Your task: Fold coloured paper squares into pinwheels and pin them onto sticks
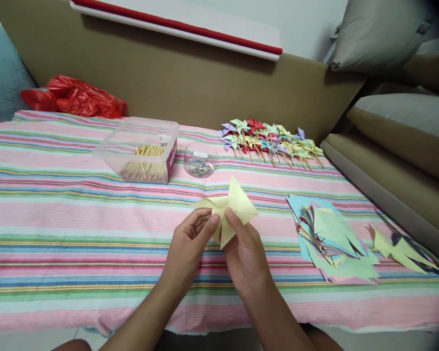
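A pale yellow cut paper square [233, 204], partly folded into a pinwheel shape, is held up over the striped tablecloth [58, 219]. My left hand [188, 243] pinches its centre from the left with thumb and fingers closed. My right hand [243, 253] grips it from the right, thumb pressed on the paper's middle. Both hands meet at the paper's centre, above the table's front half.
A clear plastic box of wooden sticks [142, 151] and a small clear cup of pins [200, 163] stand behind the hands. Several finished paper pinwheels [270, 141] lie at the back right. A stack of cut coloured papers [332, 239] and scissors [398, 239] lie right. A red bag [73, 97] lies far left.
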A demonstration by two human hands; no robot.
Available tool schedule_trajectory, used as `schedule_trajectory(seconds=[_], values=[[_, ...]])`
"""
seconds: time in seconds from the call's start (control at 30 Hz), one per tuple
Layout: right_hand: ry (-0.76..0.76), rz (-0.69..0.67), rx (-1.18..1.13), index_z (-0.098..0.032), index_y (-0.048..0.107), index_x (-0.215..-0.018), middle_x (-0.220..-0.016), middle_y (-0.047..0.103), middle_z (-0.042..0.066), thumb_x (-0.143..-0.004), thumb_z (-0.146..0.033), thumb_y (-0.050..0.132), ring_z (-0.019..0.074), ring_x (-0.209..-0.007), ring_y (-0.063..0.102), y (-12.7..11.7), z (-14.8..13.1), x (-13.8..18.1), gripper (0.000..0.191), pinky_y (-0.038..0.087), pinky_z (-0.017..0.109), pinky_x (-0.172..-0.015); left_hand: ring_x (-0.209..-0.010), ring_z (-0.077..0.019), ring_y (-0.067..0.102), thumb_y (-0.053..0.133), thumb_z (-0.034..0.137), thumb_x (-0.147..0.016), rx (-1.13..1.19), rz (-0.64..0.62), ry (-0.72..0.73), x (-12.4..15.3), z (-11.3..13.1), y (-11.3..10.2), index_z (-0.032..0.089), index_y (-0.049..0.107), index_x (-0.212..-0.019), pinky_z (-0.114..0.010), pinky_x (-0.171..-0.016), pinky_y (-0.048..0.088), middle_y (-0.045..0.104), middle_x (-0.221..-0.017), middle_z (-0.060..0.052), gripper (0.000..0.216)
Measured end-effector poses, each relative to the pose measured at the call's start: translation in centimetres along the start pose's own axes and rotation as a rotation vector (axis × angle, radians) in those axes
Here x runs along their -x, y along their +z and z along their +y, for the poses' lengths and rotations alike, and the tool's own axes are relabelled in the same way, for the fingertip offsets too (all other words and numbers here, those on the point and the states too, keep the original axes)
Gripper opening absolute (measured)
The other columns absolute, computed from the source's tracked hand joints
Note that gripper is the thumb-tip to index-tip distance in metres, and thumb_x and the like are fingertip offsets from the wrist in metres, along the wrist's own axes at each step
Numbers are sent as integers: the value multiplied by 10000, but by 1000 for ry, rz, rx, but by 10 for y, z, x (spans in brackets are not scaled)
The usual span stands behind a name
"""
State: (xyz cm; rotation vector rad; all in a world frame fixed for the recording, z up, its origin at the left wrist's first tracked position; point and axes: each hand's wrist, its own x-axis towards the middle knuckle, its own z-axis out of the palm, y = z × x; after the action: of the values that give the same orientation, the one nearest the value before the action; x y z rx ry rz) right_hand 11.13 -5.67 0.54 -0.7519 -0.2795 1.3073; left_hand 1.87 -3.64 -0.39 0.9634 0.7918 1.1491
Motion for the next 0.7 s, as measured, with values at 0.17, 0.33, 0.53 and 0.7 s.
schedule_trajectory(seconds=[0.17,0.33,0.53,0.7], values=[[-84,56,117,-170,750,-1060,-988,767,54,-777,-374,800,193,-887,690,0,10,1,352,538,305,-769,-892,-185,684,750,352,-841,-92,91,22,4,4,2,197,755,-936,-225,-757,529,753,-881,-13,182],[-200,155,214,-178,706,-1166,-1036,763,66,-806,-386,771,217,-949,693,-2,17,2,421,545,337,-812,-1047,-235,681,681,381,-894,-240,116,47,12,1,5,245,776,-1104,-268,-868,527,776,-1041,-13,267],[-197,221,218,-181,710,-1144,-1013,763,54,-798,-359,780,205,-942,693,-3,15,2,396,550,316,-800,-1145,-236,631,612,376,-944,-161,-13,53,19,-4,13,287,735,-1206,-303,-998,475,732,-1207,-17,303],[-134,156,146,-161,728,-1083,-998,767,60,-741,-264,808,210,-935,695,2,12,6,366,541,308,-798,-1047,-213,648,714,348,-876,81,43,-56,12,-4,10,247,732,-1143,-285,-894,505,736,-1110,-41,286]])
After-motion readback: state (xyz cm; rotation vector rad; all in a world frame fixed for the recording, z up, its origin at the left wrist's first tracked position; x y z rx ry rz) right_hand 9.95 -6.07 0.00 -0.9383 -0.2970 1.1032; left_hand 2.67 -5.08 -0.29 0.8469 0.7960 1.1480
